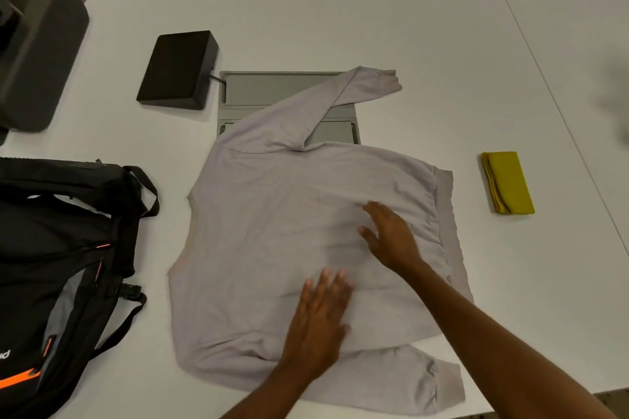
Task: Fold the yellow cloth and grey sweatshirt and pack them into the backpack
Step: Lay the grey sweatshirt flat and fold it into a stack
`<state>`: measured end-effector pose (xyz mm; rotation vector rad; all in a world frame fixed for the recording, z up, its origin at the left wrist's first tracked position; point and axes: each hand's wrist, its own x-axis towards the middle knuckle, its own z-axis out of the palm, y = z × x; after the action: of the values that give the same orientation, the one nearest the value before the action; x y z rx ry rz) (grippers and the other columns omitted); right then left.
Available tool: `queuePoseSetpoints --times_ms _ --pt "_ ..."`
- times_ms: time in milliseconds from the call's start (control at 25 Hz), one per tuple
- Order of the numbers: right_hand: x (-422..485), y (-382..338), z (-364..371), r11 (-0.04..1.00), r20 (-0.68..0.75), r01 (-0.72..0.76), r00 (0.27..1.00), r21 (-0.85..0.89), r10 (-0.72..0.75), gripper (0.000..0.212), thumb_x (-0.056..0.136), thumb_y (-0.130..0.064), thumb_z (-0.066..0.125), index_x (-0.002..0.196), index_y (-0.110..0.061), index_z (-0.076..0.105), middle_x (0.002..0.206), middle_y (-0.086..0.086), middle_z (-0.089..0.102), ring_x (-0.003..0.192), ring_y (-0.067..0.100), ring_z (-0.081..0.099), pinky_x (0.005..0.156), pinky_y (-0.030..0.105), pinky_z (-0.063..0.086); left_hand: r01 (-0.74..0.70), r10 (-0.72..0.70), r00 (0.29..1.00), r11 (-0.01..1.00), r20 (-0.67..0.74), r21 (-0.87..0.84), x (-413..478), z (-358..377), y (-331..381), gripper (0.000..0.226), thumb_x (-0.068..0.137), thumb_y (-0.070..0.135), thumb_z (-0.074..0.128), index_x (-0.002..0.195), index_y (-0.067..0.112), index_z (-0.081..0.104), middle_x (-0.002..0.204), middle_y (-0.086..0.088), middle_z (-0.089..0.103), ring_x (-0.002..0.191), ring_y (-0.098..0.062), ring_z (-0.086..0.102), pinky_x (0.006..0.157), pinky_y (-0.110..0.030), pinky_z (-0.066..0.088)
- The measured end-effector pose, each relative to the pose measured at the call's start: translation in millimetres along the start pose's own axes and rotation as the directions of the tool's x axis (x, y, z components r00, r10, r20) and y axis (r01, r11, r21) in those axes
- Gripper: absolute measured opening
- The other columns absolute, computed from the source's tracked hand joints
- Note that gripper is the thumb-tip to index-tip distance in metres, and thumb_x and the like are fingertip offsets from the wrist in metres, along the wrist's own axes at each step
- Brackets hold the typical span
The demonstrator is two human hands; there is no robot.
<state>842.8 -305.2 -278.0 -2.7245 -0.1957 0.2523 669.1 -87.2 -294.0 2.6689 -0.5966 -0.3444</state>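
The grey sweatshirt (272,214) lies spread flat on the white table, collar to the left and hem to the right. One sleeve angles up over a grey tray, the other runs along the near edge. My left hand (320,320) rests flat on its lower middle with fingers apart. My right hand (391,235) lies flat on the body near the hem, fingers spread. The yellow cloth (507,183) sits folded in a small rectangle to the right, apart from both hands. The black backpack (58,248) with orange trim lies at the left edge.
A grey tray (265,88) lies partly under the upper sleeve. A black box (178,70) sits to the tray's left, joined by a cable. A dark grey case (34,54) stands at far left. A table seam (558,105) runs diagonally at right.
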Motion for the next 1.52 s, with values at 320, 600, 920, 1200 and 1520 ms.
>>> queuePoseSetpoints --times_ms 320,600,920,1200,1520 --pt "149.3 -70.2 28.5 0.883 0.467 0.433 0.828 -0.183 -0.310 0.097 0.097 -0.081 0.036 0.170 -0.027 0.003 0.179 0.000 -0.007 0.164 0.023 -0.008 0.131 0.054 0.000 0.108 -0.122 0.981 0.989 0.148 0.104 -21.6 38.2 4.9 0.099 0.087 0.065 0.061 0.169 0.021 0.030 0.179 -0.010 0.017 0.163 -0.036 0.020 0.122 -0.058 0.022" --pt "225.1 -66.3 49.4 0.888 0.409 0.412 0.860 -0.202 -0.306 0.089 0.099 -0.081 0.019 0.169 -0.032 -0.008 0.178 -0.007 -0.013 0.164 0.026 -0.014 0.128 0.064 -0.002 0.091 -0.108 0.981 0.990 0.164 0.109 -19.4 30.5 5.0 0.097 0.089 0.064 0.061 0.170 0.024 0.027 0.180 -0.002 0.016 0.163 -0.033 0.024 0.122 -0.062 0.021" --pt "244.4 -61.8 35.5 0.857 0.451 0.487 0.810 -0.166 -0.373 0.096 0.099 -0.081 0.031 0.170 -0.028 -0.004 0.178 -0.003 -0.010 0.164 0.026 -0.014 0.129 0.058 -0.007 0.090 -0.115 0.971 0.988 0.211 0.126 -17.3 28.7 5.1 0.099 0.084 0.067 0.065 0.168 0.025 0.033 0.178 -0.002 0.023 0.160 -0.033 0.032 0.118 -0.063 0.026" --pt "226.2 29.2 -34.2 0.981 0.008 0.176 0.984 -0.085 -0.176 0.038 0.102 -0.015 0.057 0.139 -0.011 0.065 0.134 0.017 0.067 0.120 0.042 0.062 0.094 0.050 0.055 0.056 -0.063 0.978 0.998 0.197 0.041 17.4 23.9 45.5 0.091 0.085 0.054 0.066 0.164 0.017 0.042 0.178 -0.002 0.023 0.163 -0.027 0.027 0.120 -0.058 0.027" --pt "245.4 79.0 -64.2 0.996 0.088 -0.039 0.995 -0.081 0.046 0.003 0.094 -0.012 0.066 0.090 -0.012 0.067 0.098 0.006 0.066 0.088 0.029 0.065 0.073 0.036 0.050 -0.224 0.188 0.939 0.970 0.288 0.097 45.7 61.9 85.5 0.098 0.092 0.083 0.038 0.170 0.023 0.028 0.180 -0.001 0.018 0.165 -0.029 0.021 0.128 -0.056 0.016"
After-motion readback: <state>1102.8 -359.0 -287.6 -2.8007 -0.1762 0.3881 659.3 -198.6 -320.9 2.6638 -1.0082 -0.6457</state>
